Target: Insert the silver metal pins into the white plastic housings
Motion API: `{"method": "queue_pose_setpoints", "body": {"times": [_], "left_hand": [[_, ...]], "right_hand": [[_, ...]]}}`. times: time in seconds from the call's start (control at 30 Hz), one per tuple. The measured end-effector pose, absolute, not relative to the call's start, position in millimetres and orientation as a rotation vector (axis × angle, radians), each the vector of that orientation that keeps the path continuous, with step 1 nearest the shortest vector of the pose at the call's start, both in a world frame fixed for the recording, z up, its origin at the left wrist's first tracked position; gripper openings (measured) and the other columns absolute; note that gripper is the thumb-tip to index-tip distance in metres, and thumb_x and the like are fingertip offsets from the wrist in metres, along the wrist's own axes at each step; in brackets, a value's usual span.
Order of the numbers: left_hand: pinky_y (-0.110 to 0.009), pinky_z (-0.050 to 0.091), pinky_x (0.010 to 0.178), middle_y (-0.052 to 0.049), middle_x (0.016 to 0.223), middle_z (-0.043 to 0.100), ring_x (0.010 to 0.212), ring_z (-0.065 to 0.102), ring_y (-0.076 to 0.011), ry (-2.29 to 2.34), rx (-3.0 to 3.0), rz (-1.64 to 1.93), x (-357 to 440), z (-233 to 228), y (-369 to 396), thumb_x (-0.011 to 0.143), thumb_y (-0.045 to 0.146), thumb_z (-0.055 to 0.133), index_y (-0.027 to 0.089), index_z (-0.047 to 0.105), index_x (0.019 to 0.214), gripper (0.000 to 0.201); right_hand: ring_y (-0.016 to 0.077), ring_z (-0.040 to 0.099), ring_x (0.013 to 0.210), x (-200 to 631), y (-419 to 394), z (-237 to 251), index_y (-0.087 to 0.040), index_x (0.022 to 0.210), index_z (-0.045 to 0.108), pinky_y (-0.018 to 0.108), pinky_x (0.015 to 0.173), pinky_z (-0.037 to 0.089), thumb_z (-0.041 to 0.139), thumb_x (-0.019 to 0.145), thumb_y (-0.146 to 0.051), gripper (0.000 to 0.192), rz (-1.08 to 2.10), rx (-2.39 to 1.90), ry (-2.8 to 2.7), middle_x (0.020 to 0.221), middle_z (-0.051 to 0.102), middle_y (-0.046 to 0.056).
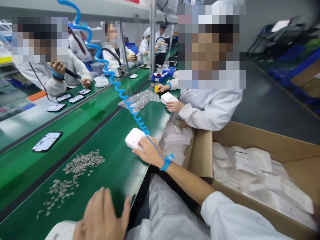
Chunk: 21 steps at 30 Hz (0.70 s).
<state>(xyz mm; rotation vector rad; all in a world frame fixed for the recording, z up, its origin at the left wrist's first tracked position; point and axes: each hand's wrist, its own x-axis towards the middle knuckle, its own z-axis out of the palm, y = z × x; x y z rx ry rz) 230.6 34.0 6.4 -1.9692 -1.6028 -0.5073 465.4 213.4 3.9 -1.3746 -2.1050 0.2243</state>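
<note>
So from my feed: my right hand (149,151) sits on top of a small white box-shaped device (134,138) on the green belt (117,166), fingers draped over its near end, touching it more than gripping. I honestly can't tell if it's a proper clasp or just resting there. There's a blue wrist strap (167,161) on that arm, with a blue coiled cord (110,73) running up and away over the belt.

My left hand (102,216) is down at the bottom edge, fingers spread loose and flat, holding nothing, hovering just over the belt next to another white piece (61,230) that's mostly cut off by the frame.

Left of the device there's a scatter of small grey parts (75,173) lying in a long patch on the belt. Further left, on the next lane, a dark phone-like panel (47,141) lies flat.

To my right, an open cardboard box (262,140) full of white bagged items (255,173). A co-worker's hand (175,106) up the line rests beside another white device (168,97), near a clear plastic bag (140,100).
</note>
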Motion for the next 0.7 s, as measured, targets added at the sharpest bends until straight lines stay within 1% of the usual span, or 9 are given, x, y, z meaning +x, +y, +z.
{"method": "queue_pose_setpoints", "body": {"times": [0.1, 0.13, 0.23, 0.3, 0.33, 0.4, 0.47, 0.6, 0.7], "left_hand": [[-0.044, 0.037, 0.087, -0.021, 0.134, 0.068, 0.119, 0.066, -0.0367, -1.336, -2.176, -0.645, 267.9, 12.6, 72.4, 0.093, 0.045, 0.067, 0.013, 0.055, 0.142, 0.060], [-0.044, 0.036, 0.088, -0.022, 0.133, 0.069, 0.119, 0.066, -0.0360, -1.287, -2.190, -0.682, 278.2, 13.0, 84.5, 0.095, 0.043, 0.065, 0.012, 0.057, 0.141, 0.056], [-0.044, 0.033, 0.092, -0.023, 0.134, 0.069, 0.124, 0.065, -0.0368, -1.278, -2.214, -0.754, 302.4, 8.1, 112.0, 0.099, 0.042, 0.060, 0.010, 0.063, 0.133, 0.047], [-0.045, 0.032, 0.095, -0.021, 0.133, 0.070, 0.128, 0.063, -0.0364, -1.298, -2.294, -0.770, 313.0, 1.8, 120.8, 0.101, 0.041, 0.057, 0.012, 0.068, 0.127, 0.041], [-0.045, 0.032, 0.096, -0.019, 0.130, 0.072, 0.128, 0.063, -0.0357, -1.303, -2.345, -0.757, 316.4, -1.4, 122.6, 0.102, 0.041, 0.056, 0.013, 0.070, 0.124, 0.038], [-0.046, 0.032, 0.096, -0.017, 0.122, 0.074, 0.125, 0.063, -0.0346, -1.330, -2.422, -0.706, 319.1, -6.4, 123.0, 0.103, 0.042, 0.052, 0.015, 0.072, 0.116, 0.036], [-0.047, 0.032, 0.094, -0.016, 0.116, 0.076, 0.120, 0.064, -0.0338, -1.368, -2.444, -0.673, 318.0, -8.3, 121.4, 0.104, 0.041, 0.050, 0.015, 0.072, 0.113, 0.035], [-0.047, 0.032, 0.090, -0.015, 0.118, 0.075, 0.119, 0.062, -0.0334, -1.392, -2.448, -0.667, 314.9, -7.1, 119.5, 0.103, 0.038, 0.049, 0.015, 0.071, 0.116, 0.034], [-0.046, 0.032, 0.090, -0.015, 0.122, 0.074, 0.121, 0.061, -0.0341, -1.404, -2.456, -0.679, 314.9, -7.8, 119.6, 0.103, 0.037, 0.048, 0.015, 0.070, 0.119, 0.034]], "right_hand": [[0.0160, 0.059, 0.081, 452.9, 221.2, 30.6, -0.018, 0.080, 0.063, 0.030, 0.073, 0.037, 0.058, 0.102, -0.052, 0.040, 0.364, -1.227, -2.184, 0.082, 0.068, 0.003], [0.0154, 0.059, 0.080, 443.4, 230.2, 41.1, -0.019, 0.081, 0.062, 0.029, 0.072, 0.037, 0.056, 0.104, -0.048, 0.038, 0.368, -1.177, -2.197, 0.082, 0.067, 0.002], [0.0162, 0.061, 0.088, 393.6, 268.0, 66.1, -0.020, 0.093, 0.062, 0.029, 0.073, 0.039, 0.056, 0.104, -0.036, 0.019, 0.365, -0.891, -2.390, 0.093, 0.070, 0.001], [0.0173, 0.060, 0.081, 348.9, 293.1, 71.6, -0.021, 0.090, 0.058, 0.030, 0.066, 0.039, 0.058, 0.101, -0.030, 0.015, 0.408, -0.698, -2.690, 0.091, 0.069, 0.001], [0.0179, 0.061, 0.080, 326.9, 303.4, 70.9, -0.020, 0.089, 0.056, 0.029, 0.063, 0.039, 0.060, 0.100, -0.029, 0.015, 0.427, -0.640, -2.819, 0.092, 0.068, 0.002], [0.0201, 0.063, 0.082, 289.9, 318.0, 64.6, -0.020, 0.092, 0.054, 0.029, 0.060, 0.042, 0.063, 0.099, -0.037, 0.020, 0.457, -0.666, -2.937, 0.102, 0.068, 0.006], [0.0209, 0.064, 0.084, 266.5, 325.8, 55.7, -0.020, 0.089, 0.052, 0.028, 0.060, 0.043, 0.067, 0.098, -0.039, 0.025, 0.477, -0.669, -2.990, 0.102, 0.067, 0.007], [0.0162, 0.059, 0.078, 251.8, 333.8, 44.1, -0.021, 0.078, 0.047, 0.026, 0.063, 0.040, 0.069, 0.096, -0.020, 0.028, 0.579, -0.518, -2.983, 0.082, 0.063, -0.001], [0.0140, 0.056, 0.076, 248.1, 341.1, 42.8, -0.020, 0.074, 0.051, 0.024, 0.063, 0.037, 0.077, 0.089, -0.016, 0.030, 0.715, -0.591, -2.922, 0.072, 0.059, -0.004]]}}
